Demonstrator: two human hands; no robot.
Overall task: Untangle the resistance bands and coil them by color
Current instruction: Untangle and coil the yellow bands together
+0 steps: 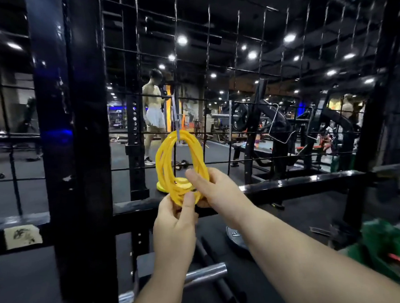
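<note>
A coil of yellow resistance band [163, 162] hangs in several loops from a metal hook [177, 127] on the black wire grid. My left hand [175, 224] pinches the bottom of the coil with thumb and fingers. From the right, my right hand [216, 190] grips the lower right side of the same coil, its fingers curled round the strands. Both hands meet at the coil's bottom end.
A thick black rack post [75, 144] stands on the left. The wire grid [261, 97] spans the view, with gym machines and people behind it. Chrome and black bars [206, 270] lie below my arms. A green bag [389, 245] with something red inside sits lower right.
</note>
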